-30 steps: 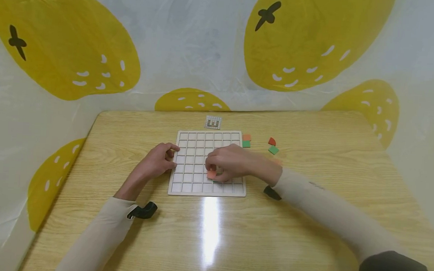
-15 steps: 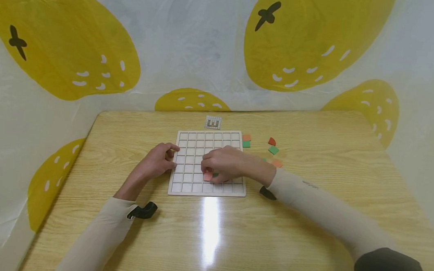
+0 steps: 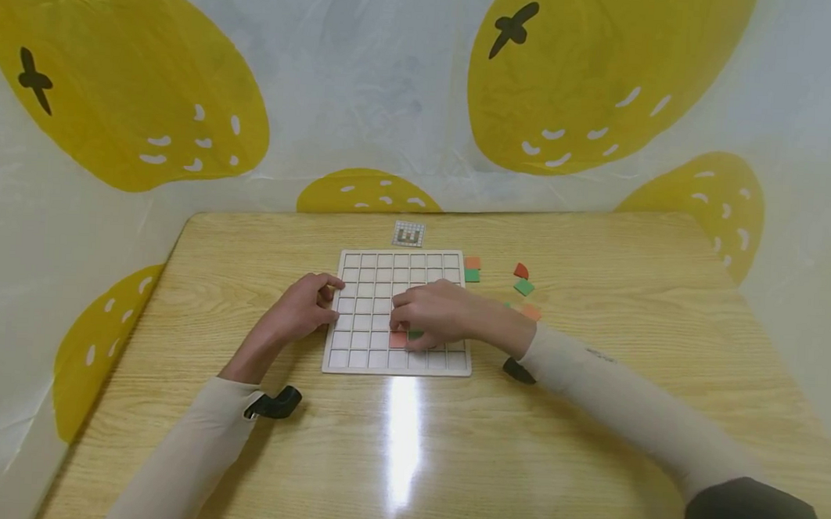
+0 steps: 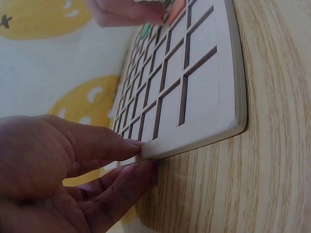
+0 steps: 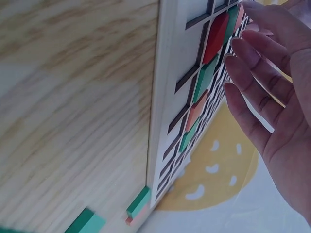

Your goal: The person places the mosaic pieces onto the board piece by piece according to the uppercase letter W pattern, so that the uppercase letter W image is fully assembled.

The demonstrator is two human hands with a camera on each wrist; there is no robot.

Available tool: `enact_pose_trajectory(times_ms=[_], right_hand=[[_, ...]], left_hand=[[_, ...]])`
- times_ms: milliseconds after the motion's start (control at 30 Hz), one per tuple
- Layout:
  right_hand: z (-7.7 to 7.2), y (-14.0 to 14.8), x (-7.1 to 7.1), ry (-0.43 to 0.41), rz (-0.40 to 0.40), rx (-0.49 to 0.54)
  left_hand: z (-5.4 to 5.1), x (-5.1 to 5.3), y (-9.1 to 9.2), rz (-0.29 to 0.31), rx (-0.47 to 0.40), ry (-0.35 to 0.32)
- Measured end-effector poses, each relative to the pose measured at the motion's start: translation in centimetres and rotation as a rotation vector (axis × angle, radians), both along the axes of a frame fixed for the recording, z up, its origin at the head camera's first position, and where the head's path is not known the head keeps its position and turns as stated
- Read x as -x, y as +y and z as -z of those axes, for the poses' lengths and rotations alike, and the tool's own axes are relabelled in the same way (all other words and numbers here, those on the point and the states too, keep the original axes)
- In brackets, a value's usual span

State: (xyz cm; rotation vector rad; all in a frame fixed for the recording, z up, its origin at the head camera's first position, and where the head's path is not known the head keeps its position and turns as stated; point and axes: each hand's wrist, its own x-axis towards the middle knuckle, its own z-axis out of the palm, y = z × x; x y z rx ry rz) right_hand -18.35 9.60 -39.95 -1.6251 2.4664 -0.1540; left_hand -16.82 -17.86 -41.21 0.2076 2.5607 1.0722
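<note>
The right hand (image 3: pixel 430 313), fingers loosely bent, is beside the orange tile (image 3: pixel 398 340) on the grid board (image 3: pixel 359 340); the left hand (image 3: pixel 306 305) touches the board's edge. A catching finger could perhaps dislodge the red tile (image 5: pixel 216 39).

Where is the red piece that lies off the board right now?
In the head view, the red piece lies on the table to the right of the board, just beyond a green tile.
</note>
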Motion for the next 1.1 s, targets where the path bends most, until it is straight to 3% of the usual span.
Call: enact_pose_trajectory(times_ms=[533,800,1100], right_hand=[[0.1,4.7,0.8,-0.049,0.090,0.082],[-0.5,7.0,1.0,-0.105,0.201,0.065],[-0.5,9.6,1.0,-0.027,0.231,0.056]], left_hand=[[0.3,0.0,0.0,0.003,-0.016,-0.001],[0.5,0.1,0.0,0.000,-0.013,-0.003],[0.5,0.1,0.0,0.006,-0.004,0.004]])
